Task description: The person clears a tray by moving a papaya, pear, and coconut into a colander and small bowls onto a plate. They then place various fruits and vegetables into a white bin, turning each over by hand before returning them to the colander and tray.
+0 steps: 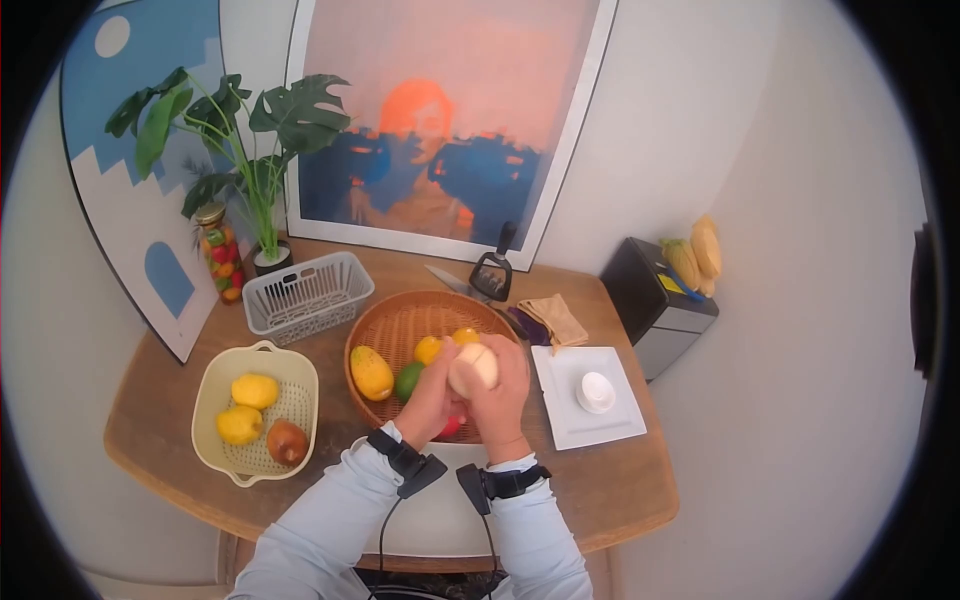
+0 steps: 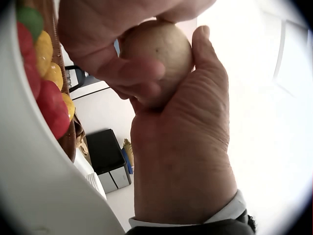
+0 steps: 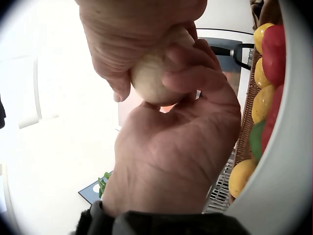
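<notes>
Raised at the near side of the wicker basket, I see the left hand and right hand curled round one pale round piece, fingers of both grasping it. I judge the step in hand to be turning or working it between the palms; the next move seems to call for an even, two-handed hold. It looks cream-coloured and fairly smooth, with a small dark speck in the left wrist view. Beyond the basket's far rim, I make out a black-handled tool before a framed picture.
</notes>
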Demonstrator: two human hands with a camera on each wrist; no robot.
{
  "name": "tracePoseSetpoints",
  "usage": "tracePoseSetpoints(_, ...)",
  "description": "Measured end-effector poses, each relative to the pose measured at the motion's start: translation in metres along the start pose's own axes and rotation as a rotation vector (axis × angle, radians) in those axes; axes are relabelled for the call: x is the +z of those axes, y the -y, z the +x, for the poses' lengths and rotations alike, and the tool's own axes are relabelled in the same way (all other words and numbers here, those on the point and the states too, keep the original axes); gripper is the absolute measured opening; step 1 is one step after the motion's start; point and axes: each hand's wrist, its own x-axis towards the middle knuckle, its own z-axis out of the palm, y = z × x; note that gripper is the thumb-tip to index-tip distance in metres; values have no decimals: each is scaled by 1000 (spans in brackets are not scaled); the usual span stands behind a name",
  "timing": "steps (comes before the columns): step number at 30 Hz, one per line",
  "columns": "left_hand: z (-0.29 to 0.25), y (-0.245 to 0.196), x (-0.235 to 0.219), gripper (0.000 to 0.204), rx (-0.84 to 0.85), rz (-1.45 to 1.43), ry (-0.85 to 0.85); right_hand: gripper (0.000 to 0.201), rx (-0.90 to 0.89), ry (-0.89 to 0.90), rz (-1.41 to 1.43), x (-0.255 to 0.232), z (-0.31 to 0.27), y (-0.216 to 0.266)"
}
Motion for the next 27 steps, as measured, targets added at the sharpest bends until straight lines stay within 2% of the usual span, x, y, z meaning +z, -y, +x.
tracePoseSetpoints(1, 0, -1, 5, 48, 43, -56, -25, 23, -206, 4, -141, 0, 2, 7)
tracePoseSetpoints(2, -1, -2, 7, 48, 86, -113, -50, 23, -126, 43, -71, 1, 2, 5)
tracePoseSetpoints(3, 8, 8, -9, 46, 164, 21, -64, 23, -46, 81, 0, 2, -1, 0)
tracePoseSetpoints(4, 4, 8, -7, 45, 237, 187, -66, 24, 33, 121, 71, 2, -4, -4)
tracePoseSetpoints(6, -4, 5, 0, 44, 384, 518, -73, 22, 343, 148, 202, -4, -5, -11)
tracePoseSetpoints(7, -6, 4, 0, 41, 249, 424, -59, 22, 498, 163, 266, -7, -5, -13)
tracePoseSetpoints(10, -2, 5, -8, 38, 57, 7, -26, 22, 122, 92, 37, -2, -7, -8)
tracePoseSetpoints(13, 3, -1, 6, 35, 17, -376, -64, 22, -250, 44, -138, 10, -1, 11)
tracePoseSetpoints(16, 5, 6, -7, 38, 173, 37, -129, 23, -69, 70, -73, 9, -7, -5)
tracePoseSetpoints(19, -9, 6, 5, 37, 276, 506, -117, 30, 499, 141, 181, -4, -4, -18)
tracePoseSetpoints(22, 20, 27, -47, 36, -19, -91, 191, 24, 67, 99, -48, 1, -8, -13)
tracePoseSetpoints(25, -5, -6, 0, 33, -50, -263, 69, 22, -255, 94, -123, 8, -1, 9)
tracePoseSetpoints(27, 14, 22, -24, 36, 298, 208, -31, 23, 9, 83, -5, 6, -7, -2)
